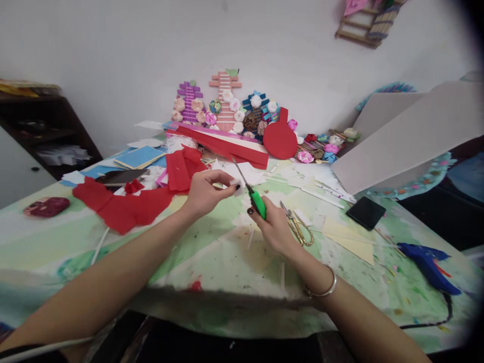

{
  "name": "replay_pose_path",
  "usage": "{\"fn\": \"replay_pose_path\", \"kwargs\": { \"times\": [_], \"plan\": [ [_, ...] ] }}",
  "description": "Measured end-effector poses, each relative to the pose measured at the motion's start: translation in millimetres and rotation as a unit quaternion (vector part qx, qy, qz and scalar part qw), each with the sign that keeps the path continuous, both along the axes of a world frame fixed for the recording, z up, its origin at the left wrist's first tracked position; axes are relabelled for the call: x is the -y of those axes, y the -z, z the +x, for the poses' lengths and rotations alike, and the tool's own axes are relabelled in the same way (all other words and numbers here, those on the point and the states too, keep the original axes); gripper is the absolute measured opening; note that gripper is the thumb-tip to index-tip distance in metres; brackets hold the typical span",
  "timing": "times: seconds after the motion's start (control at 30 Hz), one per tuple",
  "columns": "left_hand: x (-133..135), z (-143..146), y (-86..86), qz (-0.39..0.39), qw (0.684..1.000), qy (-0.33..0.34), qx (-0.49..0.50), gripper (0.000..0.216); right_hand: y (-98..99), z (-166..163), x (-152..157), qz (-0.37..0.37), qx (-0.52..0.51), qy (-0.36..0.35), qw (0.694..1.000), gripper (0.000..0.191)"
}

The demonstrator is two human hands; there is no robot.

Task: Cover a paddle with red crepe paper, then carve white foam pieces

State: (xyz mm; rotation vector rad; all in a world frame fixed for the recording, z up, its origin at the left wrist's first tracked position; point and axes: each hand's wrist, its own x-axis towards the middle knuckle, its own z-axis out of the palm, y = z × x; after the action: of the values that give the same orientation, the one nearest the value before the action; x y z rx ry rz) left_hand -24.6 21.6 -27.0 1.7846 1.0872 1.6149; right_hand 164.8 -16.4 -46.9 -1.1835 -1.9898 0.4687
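My left hand (206, 194) is above the middle of the table, thumb and fingers pinching a small white piece of paper (238, 187). Just to its right, my right hand (274, 222) grips green-handled scissors (257, 203). Their long dark blades point up and to the left, close beside the white paper. Whether the blades touch the paper I cannot tell. Gold-handled scissors (298, 226) lie on the table to the right of my right hand. Red crepe paper (130, 206) is spread out to the left of my left hand.
A blue glue gun (429, 264) with a cord lies at the right. Nearby are a black square object (366, 213) and yellow paper (350, 239). A red round cutout (280, 140) and flower-decorated stick crafts (227, 103) stand along the wall. Large grey boards (408, 126) lean at the right.
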Motion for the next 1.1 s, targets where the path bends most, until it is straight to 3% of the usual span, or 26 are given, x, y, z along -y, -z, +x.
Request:
{"fn": "replay_pose_path", "kwargs": {
  "times": [0.37, 1.1],
  "plan": [
    [-2.8, -5.5, -1.6, 0.041, 0.999, -0.032, -0.011, 0.021, 0.6, -3.0, 7.1, -0.047, -0.020, -0.020, 0.999, 0.035],
    [0.5, -2.3, -2.1, 0.008, 1.000, 0.006, 0.015, 0.021, -1.1, -4.9, 9.0, -0.032, 0.015, -0.007, 0.999, 0.031]
  ]
}}
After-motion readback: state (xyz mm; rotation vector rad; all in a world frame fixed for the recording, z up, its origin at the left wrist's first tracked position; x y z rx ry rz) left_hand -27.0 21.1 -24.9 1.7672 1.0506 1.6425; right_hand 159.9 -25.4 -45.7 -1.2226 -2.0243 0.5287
